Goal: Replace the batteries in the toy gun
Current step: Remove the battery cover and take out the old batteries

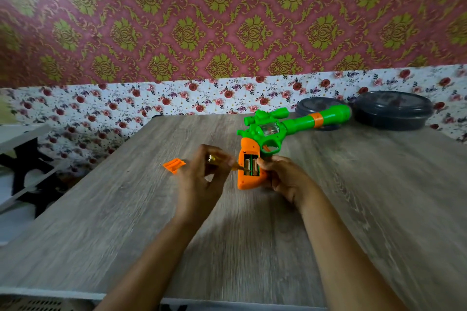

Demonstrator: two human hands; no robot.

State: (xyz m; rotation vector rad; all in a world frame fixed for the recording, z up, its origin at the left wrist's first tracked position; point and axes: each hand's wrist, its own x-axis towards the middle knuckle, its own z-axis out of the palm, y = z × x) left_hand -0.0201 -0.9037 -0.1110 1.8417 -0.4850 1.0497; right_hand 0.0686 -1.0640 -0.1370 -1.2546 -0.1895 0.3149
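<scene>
While the right hand [280,177] grips the toy gun [275,129] toward the table's [126,209] far edge, the left hand [202,174] pinches seemingly a screwdriver [236,165] against the exposed batteries [250,165]: removal step; next, lever one out.

One wide-angle view, worn on the head, looks forward and down from the near side of the worktop [113,209]. Both forearms enter at the bottom edge, and the left hand [199,179] and right hand [283,177] sit close below centre, near the lens. Beyond them, the worktop's far edge and the papered wall [227,20] fill the upper half.
</scene>
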